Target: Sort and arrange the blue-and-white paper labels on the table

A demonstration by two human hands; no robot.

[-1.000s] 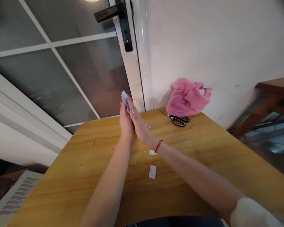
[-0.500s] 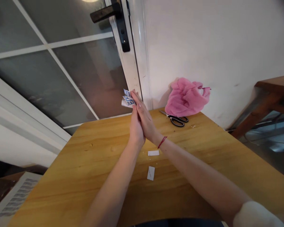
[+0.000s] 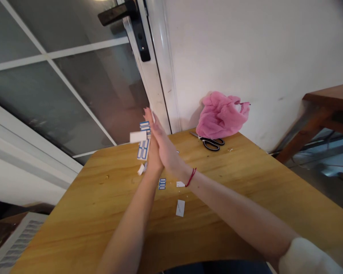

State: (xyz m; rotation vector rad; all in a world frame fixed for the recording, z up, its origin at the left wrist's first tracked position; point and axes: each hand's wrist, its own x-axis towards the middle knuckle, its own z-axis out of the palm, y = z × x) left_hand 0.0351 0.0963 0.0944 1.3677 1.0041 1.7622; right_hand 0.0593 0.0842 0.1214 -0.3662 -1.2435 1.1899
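Note:
My left hand (image 3: 153, 152) and my right hand (image 3: 169, 150) are pressed palm to palm above the table, fingers stretched out and pointing away from me. Beside the left hand, a blue-bordered label sheet (image 3: 143, 149) and a blank white paper piece (image 3: 138, 137) hang in the air. Lower down is a small crumpled white scrap (image 3: 141, 169). A small blue-bordered label strip (image 3: 162, 183) shows between my forearms. Whether paper remains between the palms is hidden. On the tabletop lie two white slips, one partly covered by my right wrist (image 3: 180, 184) and one nearer me (image 3: 180, 208).
Black-handled scissors (image 3: 211, 142) lie at the table's back edge, against a pink plush cloth (image 3: 223, 116). Behind the wooden table (image 3: 231, 182) stand a white wall (image 3: 231, 45) and a glazed door with a black handle (image 3: 140, 34). A brown wooden table (image 3: 328, 99) is at right.
Label pieces that stuck out from between my fingertips have come loose and spread downward on the left. A label strip now shows between my forearms. My hands have shifted slightly left.

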